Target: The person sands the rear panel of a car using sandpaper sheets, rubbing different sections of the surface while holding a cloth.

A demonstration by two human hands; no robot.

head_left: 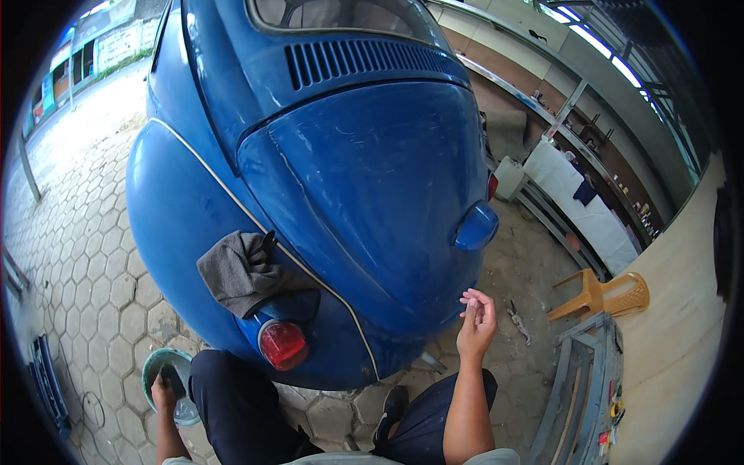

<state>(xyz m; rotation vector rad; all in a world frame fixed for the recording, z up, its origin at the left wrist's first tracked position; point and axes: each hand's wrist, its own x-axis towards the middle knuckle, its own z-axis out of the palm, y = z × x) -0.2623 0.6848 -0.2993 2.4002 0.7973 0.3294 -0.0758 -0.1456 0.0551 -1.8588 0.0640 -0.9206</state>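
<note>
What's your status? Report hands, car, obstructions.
Left hand gripping dark object at round green basin. Right hand raised, seemingly empty. Glossy blue car ahead, crumpled grey cloth on blue rear fender.

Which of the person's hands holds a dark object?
The left hand grips the dark object at the green basin; the right hand, raised near the blue car, shows nothing in it.

Dark pad [175,380] at green basin [164,356]

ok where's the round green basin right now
In the head view, the round green basin is at lower left on the grey hexagonal paving, beside the dark-trousered left leg, with the left hand at its opening.
</note>
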